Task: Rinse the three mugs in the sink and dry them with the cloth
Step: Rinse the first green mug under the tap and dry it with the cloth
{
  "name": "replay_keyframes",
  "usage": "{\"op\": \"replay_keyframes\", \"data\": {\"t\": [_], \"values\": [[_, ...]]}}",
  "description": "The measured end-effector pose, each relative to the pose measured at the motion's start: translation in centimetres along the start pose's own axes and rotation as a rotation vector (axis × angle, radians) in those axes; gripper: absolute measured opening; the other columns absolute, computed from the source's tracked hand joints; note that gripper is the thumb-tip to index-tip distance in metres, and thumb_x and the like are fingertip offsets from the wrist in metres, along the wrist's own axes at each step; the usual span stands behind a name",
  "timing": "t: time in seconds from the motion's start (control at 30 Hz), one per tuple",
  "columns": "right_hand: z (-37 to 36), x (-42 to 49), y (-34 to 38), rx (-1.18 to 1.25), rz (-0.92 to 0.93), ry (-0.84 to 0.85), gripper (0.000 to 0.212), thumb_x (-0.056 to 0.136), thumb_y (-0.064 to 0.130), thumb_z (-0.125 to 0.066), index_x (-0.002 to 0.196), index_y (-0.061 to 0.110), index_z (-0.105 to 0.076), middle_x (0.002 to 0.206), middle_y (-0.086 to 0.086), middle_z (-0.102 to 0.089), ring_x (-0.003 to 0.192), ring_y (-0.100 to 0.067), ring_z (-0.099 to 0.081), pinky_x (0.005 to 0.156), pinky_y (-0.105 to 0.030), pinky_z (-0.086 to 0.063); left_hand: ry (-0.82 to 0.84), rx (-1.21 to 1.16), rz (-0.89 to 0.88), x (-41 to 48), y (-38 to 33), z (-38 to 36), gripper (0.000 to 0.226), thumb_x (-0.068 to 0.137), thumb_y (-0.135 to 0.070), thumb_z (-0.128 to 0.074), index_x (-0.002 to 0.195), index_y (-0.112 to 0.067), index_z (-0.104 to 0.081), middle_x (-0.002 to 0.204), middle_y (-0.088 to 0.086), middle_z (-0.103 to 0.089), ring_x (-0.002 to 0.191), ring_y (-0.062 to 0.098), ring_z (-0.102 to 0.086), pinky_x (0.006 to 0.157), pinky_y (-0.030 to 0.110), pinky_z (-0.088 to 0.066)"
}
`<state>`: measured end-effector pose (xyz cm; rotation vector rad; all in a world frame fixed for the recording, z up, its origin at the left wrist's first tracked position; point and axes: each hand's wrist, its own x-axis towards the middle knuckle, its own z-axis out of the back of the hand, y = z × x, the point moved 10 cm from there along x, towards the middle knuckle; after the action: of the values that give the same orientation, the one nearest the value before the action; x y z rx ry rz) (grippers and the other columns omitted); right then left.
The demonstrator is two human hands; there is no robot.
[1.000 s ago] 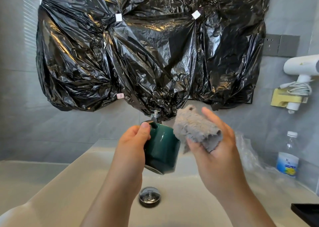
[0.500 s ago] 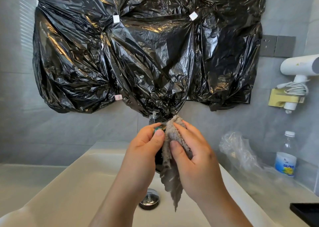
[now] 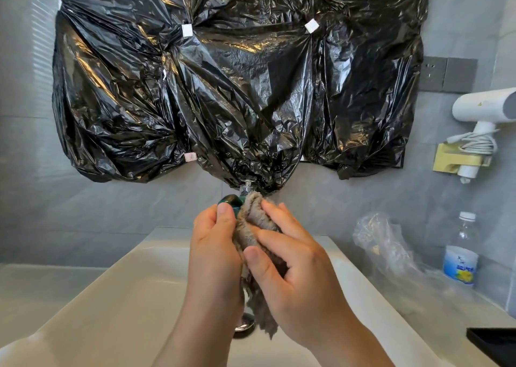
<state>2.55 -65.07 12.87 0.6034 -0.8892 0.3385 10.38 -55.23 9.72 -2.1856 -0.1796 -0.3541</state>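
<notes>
My left hand [image 3: 213, 252] grips a dark green mug [image 3: 229, 200] above the sink [image 3: 111, 291]; only a sliver of the mug's top shows past my thumb. My right hand [image 3: 296, 271] presses a grey fluffy cloth [image 3: 250, 221] against the mug's right side, and the cloth's loose end hangs down between my hands toward the drain [image 3: 244, 326]. The cloth and both hands hide most of the mug. No other mugs are in view.
A chrome tap [image 3: 247, 188] pokes out under black plastic sheeting [image 3: 223, 87] on the wall. On the counter to the right stand a crumpled clear bag [image 3: 382, 243], a water bottle [image 3: 460, 252] and a black object's corner [image 3: 494, 344]. A white hair dryer [image 3: 483, 109] hangs at the right.
A second ago my right hand held the bunched cloth apart from the exposed mug. Now the cloth is wrapped against the mug, and my hands have closed together around it.
</notes>
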Motion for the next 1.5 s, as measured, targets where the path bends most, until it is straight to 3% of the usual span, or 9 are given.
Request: {"op": "replay_keyframes", "data": {"t": [0.27, 0.57, 0.73, 0.83, 0.93, 1.13, 1.27, 1.4, 1.5], "values": [[1.2, 0.5, -2.4, 0.000, -0.108, -0.099, 0.053, 0.099, 0.043, -0.030, 0.151, 0.035, -0.038, 0.159, 0.021, -0.027, 0.148, 0.004, -0.018, 0.121, -0.029, -0.023, 0.166, 0.299, -0.178, -1.7, -1.8, -3.1, 0.026, 0.090, -0.042, -0.048, 0.077, -0.046, -0.071, 0.109, 0.015, -0.061, 0.093, 0.027, -0.057, 0.094, 0.058, -0.045], [-0.8, 0.2, -0.4, 0.022, 0.013, 0.048, 0.049, 0.088, 0.050, -0.039, 0.135, 0.066, -0.034, 0.155, 0.038, -0.017, 0.149, 0.008, -0.005, 0.121, -0.031, -0.016, 0.053, 0.030, -0.012, 0.3, -0.3, -0.2, 0.028, 0.107, -0.030, -0.045, 0.115, -0.010, -0.063, 0.100, 0.017, -0.074, 0.088, 0.026, -0.073, 0.079, 0.043, -0.058], [-0.2, 0.4, -1.8, 0.085, -0.088, -0.046, 0.047, 0.098, 0.047, -0.036, 0.144, 0.047, -0.044, 0.161, 0.024, -0.022, 0.146, 0.011, -0.014, 0.118, -0.014, -0.017, 0.163, 0.162, -0.105, 0.0, -1.0, -1.3, 0.028, 0.107, -0.025, -0.045, 0.098, -0.023, -0.071, 0.119, 0.021, -0.064, 0.102, 0.035, -0.065, 0.094, 0.054, -0.052], [1.0, 0.5, -3.8, 0.196, -0.215, -0.127, 0.035, 0.104, 0.040, -0.037, 0.134, 0.056, -0.030, 0.152, 0.026, -0.031, 0.134, 0.023, -0.022, 0.113, -0.006, -0.018, 0.202, 0.216, -0.138, -0.5, -1.1, -2.2, 0.035, 0.106, -0.024, -0.047, 0.086, -0.032, -0.074, 0.114, 0.015, -0.062, 0.085, 0.019, -0.058, 0.074, 0.036, -0.045], [1.0, 0.6, -3.1, 0.163, -0.167, -0.099, 0.038, 0.101, 0.041, -0.041, 0.130, 0.063, -0.032, 0.155, 0.026, -0.028, 0.137, 0.022, -0.019, 0.105, 0.004, -0.015, 0.154, 0.193, -0.135, -0.5, -1.1, -2.0, 0.030, 0.106, -0.026, -0.047, 0.088, -0.029, -0.071, 0.118, 0.021, -0.062, 0.089, 0.025, -0.060, 0.074, 0.037, -0.046], [0.2, 0.3, -1.0, 0.086, -0.019, -0.033, 0.043, 0.090, 0.046, -0.048, 0.131, 0.060, -0.048, 0.159, 0.030, -0.017, 0.147, 0.011, -0.012, 0.116, -0.009, -0.015, 0.205, 0.053, -0.047, 0.0, -0.7, -1.9, 0.028, 0.107, -0.026, -0.044, 0.115, -0.012, -0.066, 0.113, 0.017, -0.071, 0.102, 0.033, -0.069, 0.092, 0.052, -0.054], [2.0, 0.4, -2.7, 0.199, -0.157, -0.169, 0.039, 0.095, 0.043, -0.046, 0.132, 0.056, -0.043, 0.152, 0.021, -0.041, 0.133, 0.021, -0.031, 0.107, -0.003, -0.027, 0.165, 0.008, -0.071, 0.1, -1.2, -1.7, 0.054, 0.106, -0.022, -0.043, 0.060, -0.023, -0.070, 0.064, -0.005, -0.068, 0.058, 0.008, -0.064, 0.055, 0.022, -0.052], [2.1, 0.2, -5.0, 0.460, -0.294, -0.206, 0.037, 0.101, 0.038, -0.047, 0.136, 0.047, -0.051, 0.139, 0.026, -0.056, 0.129, 0.011, -0.047, 0.114, -0.029, -0.039, 0.077, -0.241, 0.017, 1.1, -0.8, -0.3, 0.053, 0.106, -0.032, -0.043, 0.056, -0.016, -0.048, 0.085, 0.004, -0.062, 0.089, 0.024, -0.066, 0.077, 0.038, -0.057], [2.3, 0.2, -4.8, 0.403, -0.274, -0.214, 0.034, 0.102, 0.038, -0.047, 0.131, 0.055, -0.048, 0.134, 0.033, -0.054, 0.125, 0.018, -0.045, 0.110, -0.021, -0.039, 0.078, -0.220, -0.018, 0.9, -0.8, -0.4, 0.050, 0.106, -0.032, -0.043, 0.059, -0.016, -0.051, 0.083, 0.000, -0.067, 0.086, 0.022, -0.066, 0.070, 0.036, -0.056]]}}
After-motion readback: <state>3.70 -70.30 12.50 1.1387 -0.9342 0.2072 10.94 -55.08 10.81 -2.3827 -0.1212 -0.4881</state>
